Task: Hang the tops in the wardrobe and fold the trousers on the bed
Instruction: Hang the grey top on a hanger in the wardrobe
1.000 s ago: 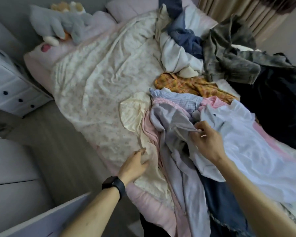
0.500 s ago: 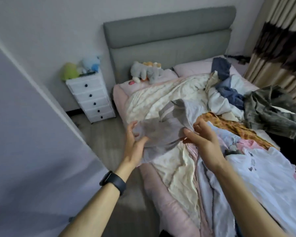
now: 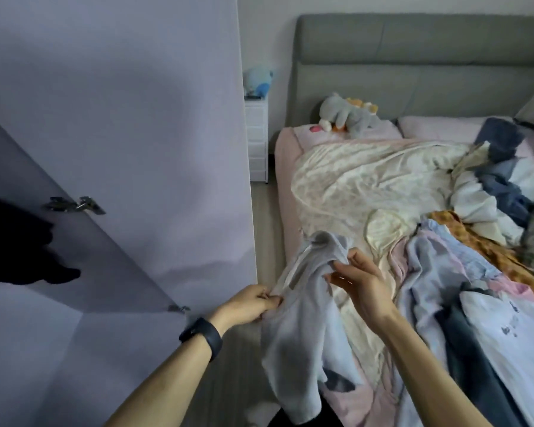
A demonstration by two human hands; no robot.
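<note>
Down at six o'clock, beside the bed [image 3: 285,167], your left hand [image 3: 250,305] pinches the grey garment's [image 3: 299,340] striped edge and your right hand [image 3: 363,283] pinches its bunched top, holding it clear of the clothes pile [image 3: 475,272] at three o'clock, probably to spread it out for the wardrobe [image 3: 121,134] at nine.

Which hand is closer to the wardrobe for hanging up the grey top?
Probably the left hand. It pinches the grey top right beside the wardrobe door, while the right hand holds it nearer the bed.
</note>
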